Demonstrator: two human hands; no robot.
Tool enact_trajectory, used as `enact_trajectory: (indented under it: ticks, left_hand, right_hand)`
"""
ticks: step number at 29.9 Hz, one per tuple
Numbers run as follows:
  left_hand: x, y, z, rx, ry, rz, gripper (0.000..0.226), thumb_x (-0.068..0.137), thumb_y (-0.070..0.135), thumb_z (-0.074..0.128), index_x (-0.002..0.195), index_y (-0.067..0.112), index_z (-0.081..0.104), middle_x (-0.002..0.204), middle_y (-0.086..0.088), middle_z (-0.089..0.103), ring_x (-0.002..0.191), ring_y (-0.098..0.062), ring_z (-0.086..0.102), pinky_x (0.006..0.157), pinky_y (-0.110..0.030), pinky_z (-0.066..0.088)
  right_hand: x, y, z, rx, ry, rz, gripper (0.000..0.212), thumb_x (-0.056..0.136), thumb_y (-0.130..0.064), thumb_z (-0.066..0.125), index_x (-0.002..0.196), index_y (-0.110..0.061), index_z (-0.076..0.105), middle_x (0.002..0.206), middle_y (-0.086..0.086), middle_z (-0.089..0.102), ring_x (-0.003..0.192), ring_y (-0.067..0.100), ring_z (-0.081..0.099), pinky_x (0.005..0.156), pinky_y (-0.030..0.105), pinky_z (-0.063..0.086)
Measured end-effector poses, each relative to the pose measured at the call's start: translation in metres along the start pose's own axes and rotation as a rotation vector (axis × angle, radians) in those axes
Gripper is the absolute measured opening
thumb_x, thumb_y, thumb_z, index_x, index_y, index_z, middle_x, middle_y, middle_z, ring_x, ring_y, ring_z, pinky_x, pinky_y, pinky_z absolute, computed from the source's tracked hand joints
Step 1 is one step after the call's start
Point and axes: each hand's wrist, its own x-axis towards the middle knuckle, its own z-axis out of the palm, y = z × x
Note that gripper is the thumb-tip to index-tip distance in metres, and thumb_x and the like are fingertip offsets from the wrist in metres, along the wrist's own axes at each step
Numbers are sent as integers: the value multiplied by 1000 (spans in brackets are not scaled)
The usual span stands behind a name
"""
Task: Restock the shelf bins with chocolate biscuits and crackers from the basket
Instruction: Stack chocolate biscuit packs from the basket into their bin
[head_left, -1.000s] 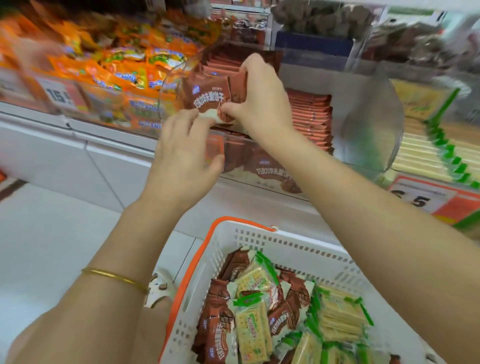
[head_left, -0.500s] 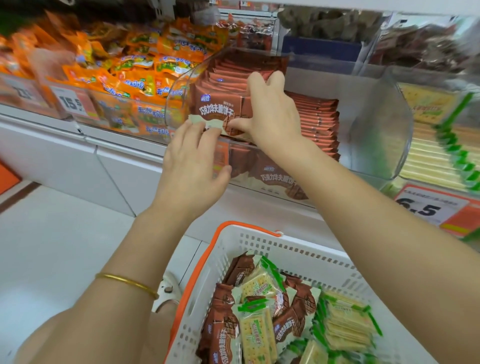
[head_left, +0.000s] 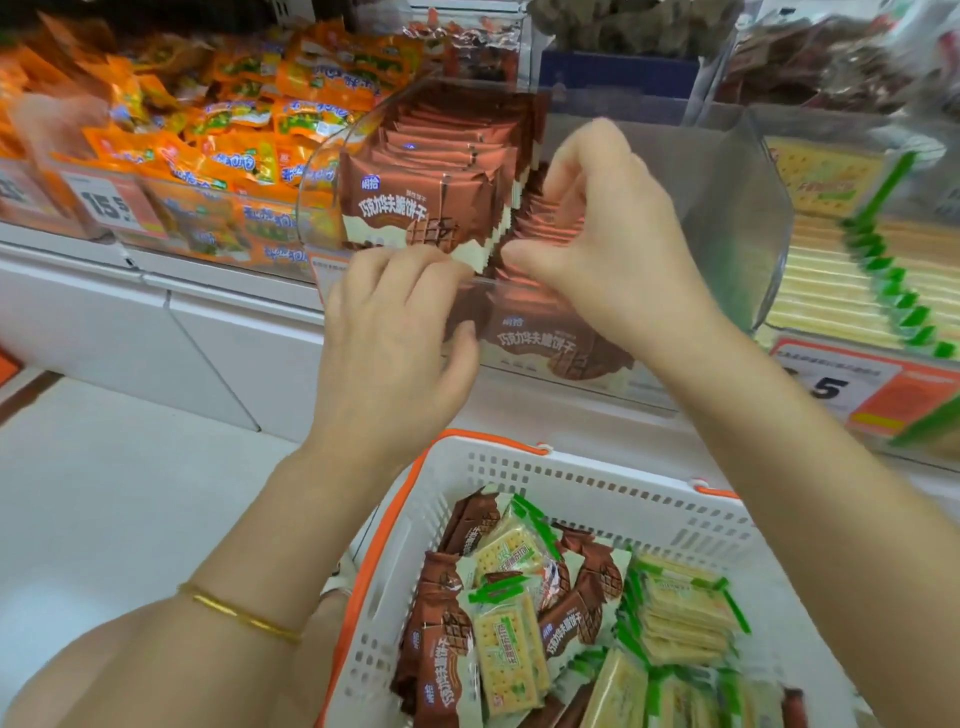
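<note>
Straightening brown chocolate-biscuit packs (head_left: 452, 135) in the clear plastic bin (head_left: 737, 218): left hand (head_left: 395, 332) pinches the front pack (head_left: 415, 208), right hand (head_left: 618, 244) grips packs further in; next, likely reach to the white perforated basket (head_left: 597, 478) below the bin

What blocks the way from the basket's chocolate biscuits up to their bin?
Nothing visible except the clear front wall of the bin; its top is open. Left hand and right hand are at the shelved packs.

Shop: price tags (head_left: 111, 205), snack bins (head_left: 748, 218)
</note>
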Motion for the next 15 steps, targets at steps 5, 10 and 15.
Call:
enact_trajectory:
  ticks: [5, 10, 15]
  left_hand:
    - [-38, 38, 29, -23, -420, 260, 40, 82, 32, 37, 98, 9, 65, 95, -5, 64, 92, -30, 52, 76, -43, 48]
    - [-80, 58, 71, 143, -1013, 438, 39, 97, 39, 33, 126, 21, 51, 125, 2, 52, 120, -19, 40, 98, -34, 37]
    - [-85, 55, 85, 160, -1106, 430, 38, 97, 41, 37, 129, 23, 47, 127, 3, 51, 121, -18, 39, 96, -32, 36]
  right_hand:
    - [-111, 85, 22, 80, -659, 376, 20, 84, -10, 68, 83, -16, 49, 72, 7, 60, 51, 20, 65, 47, 34, 51]
    - [-213, 212, 106, -295, -1064, 454, 18, 87, -19, 64, 101, -14, 53, 95, 1, 56, 101, 26, 60, 71, 29, 43]
    - [-265, 247, 137, -422, -1189, 371, 69, 90, -29, 59, 148, -24, 21, 149, 10, 22, 128, 34, 39, 107, 53, 34]
